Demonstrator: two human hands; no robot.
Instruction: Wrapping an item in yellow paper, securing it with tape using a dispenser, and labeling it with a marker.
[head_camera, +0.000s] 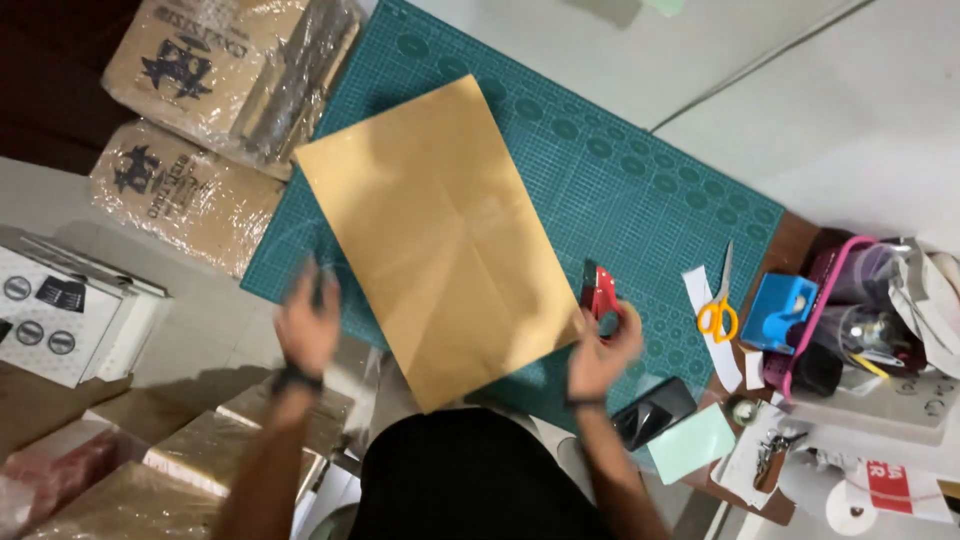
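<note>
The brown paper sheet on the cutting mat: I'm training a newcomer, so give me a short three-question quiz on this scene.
1. True or false: the brown paper sheet lies on a green cutting mat.
2. What is the right hand nearest to? A) yellow-handled scissors B) red tool C) black phone
3. Which hand is motion-blurred, beside the sheet's edge?

Key: 1 true; 2 B; 3 the left hand.

Left hand (308, 325) blurred, fingers raised and spread; right hand (600, 352) lifted, fingers curled, both forearms extended
</note>
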